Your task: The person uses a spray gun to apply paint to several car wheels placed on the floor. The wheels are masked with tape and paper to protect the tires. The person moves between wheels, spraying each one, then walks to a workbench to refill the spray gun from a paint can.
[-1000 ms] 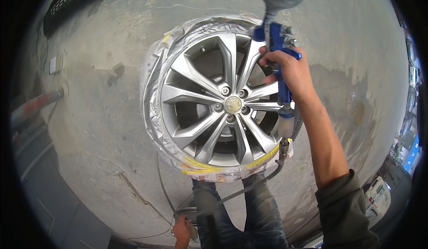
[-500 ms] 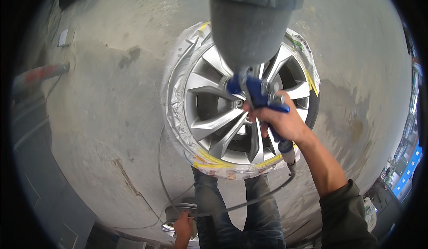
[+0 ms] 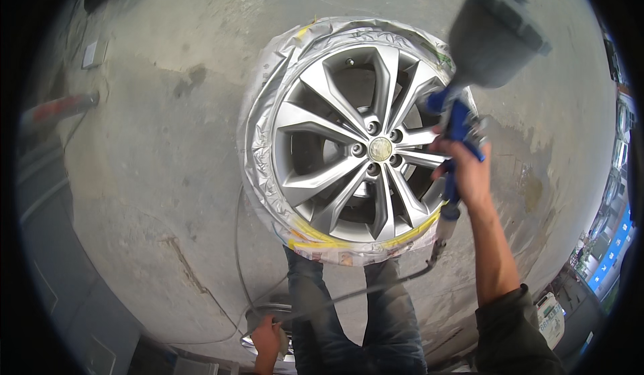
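We stand over a silver wheel (image 3: 367,132), which fills the middle of our view, face up, with our legs (image 3: 310,301) in dark trousers just beyond its edge at six o'clock. Taking its round hub cap (image 3: 381,149) as the centre of the dial, our right hand (image 3: 467,174) sits just past three o'clock, fingers wrapped around the handle of a blue spray gun (image 3: 457,123). The gun's grey cup (image 3: 493,39) leans out between one and two o'clock, a little blurred, and the nozzle faces left, over the wheel's edge as we see it; we cannot tell the height between them. From the foot of the handle, at five o'clock, a grey hose (image 3: 376,291) runs across our legs to our left hand (image 3: 267,340) at seven o'clock, well apart from the wheel, its fingers closed around the hose. Just behind that hand, partly hidden, lies another wheel rim (image 3: 268,312). Crinkled silvery covering (image 3: 258,143) rings our wheel, with yellow tape (image 3: 322,242) along it from five to seven o'clock. Out on the stained concrete floor (image 3: 168,187) we see a red-marked pole (image 3: 60,115) near nine o'clock and a small white box (image 3: 92,54) near ten.
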A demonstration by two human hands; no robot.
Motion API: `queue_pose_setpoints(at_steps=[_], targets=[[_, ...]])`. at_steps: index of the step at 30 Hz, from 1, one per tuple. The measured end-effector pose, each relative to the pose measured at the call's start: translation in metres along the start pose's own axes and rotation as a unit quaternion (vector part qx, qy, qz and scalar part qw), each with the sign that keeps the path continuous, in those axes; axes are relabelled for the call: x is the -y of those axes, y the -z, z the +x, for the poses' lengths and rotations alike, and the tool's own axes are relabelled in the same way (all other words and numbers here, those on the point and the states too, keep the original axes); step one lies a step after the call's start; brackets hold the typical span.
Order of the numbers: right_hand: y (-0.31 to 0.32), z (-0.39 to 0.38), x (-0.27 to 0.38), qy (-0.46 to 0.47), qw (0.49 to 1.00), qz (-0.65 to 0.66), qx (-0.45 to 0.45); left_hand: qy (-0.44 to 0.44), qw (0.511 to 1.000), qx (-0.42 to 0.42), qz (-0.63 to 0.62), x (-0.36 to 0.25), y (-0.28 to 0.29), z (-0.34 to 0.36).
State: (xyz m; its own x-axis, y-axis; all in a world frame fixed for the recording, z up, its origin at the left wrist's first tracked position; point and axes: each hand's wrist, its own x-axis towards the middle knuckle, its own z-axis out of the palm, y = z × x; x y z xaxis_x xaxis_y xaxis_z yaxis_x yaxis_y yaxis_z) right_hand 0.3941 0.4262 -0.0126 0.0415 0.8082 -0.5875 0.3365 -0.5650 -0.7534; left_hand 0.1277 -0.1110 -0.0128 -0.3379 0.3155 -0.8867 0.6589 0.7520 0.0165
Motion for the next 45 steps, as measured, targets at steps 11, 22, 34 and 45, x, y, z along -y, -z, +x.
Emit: queue_pose_setpoints(at_steps=[11, 22, 34, 45], targets=[[0.003, 0.013, -0.032, 0.01, 0.999, -0.011, -0.036, -0.028, 0.999, -0.037, 0.016, 0.008, 0.003, -0.004], [0.045, -0.017, -0.033, 0.063, 0.993, 0.069, -0.065, 0.003, 0.999, -0.016, 0.037, -0.016, 0.014, 0.003], [0.013, -0.052, -0.036, -0.02, 0.991, 0.078, 0.106, -0.077, 0.995, -0.061, 0.012, 0.008, 0.002, -0.001], [-0.058, -0.055, -0.02, 0.01, 0.988, 0.124, 0.091, 0.021, 0.996, -0.085, 0.009, 0.071, 0.009, -0.001]])
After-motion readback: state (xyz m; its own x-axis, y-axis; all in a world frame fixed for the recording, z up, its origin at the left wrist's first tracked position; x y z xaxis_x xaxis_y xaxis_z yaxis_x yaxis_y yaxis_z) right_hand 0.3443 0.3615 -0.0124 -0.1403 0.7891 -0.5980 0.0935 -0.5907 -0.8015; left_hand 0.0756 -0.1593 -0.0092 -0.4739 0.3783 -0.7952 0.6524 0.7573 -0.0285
